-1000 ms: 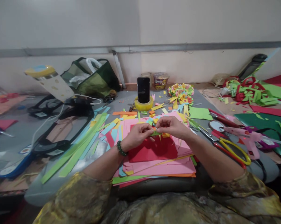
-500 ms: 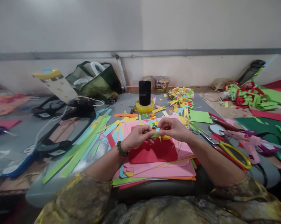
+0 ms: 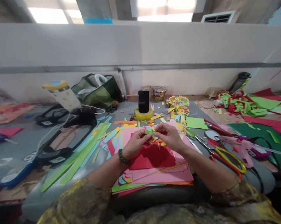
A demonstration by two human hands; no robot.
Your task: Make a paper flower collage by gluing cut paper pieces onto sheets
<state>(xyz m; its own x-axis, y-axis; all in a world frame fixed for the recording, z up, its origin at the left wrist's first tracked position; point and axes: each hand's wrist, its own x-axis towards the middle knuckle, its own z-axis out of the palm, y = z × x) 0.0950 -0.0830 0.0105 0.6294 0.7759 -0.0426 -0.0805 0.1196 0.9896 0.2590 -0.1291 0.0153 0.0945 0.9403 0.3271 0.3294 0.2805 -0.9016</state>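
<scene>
A small green paper piece (image 3: 149,132) is pinched between the thumb and fingers of my left hand (image 3: 137,140), which has a dark green bead bracelet at its wrist. My right hand (image 3: 170,136) is closed at the other end of the piece, its fingertips pressed together. Bits of blue and yellow paper show around the fingertips, partly hidden by them. Below both hands lies a red paper sheet (image 3: 152,157) on a stack of pink sheets (image 3: 163,178).
A phone (image 3: 143,102) leans in a yellow tape roll (image 3: 143,115). Scissors (image 3: 229,160) and a pink glue gun (image 3: 244,149) lie at right. Green paper strips (image 3: 77,161) lie left; folded paper flowers (image 3: 177,102) sit at the back.
The camera view has tilted up, so the scene sits lower and windows appear above the wall. My hands remain close together on the paper, with the fingers slightly shifted.
</scene>
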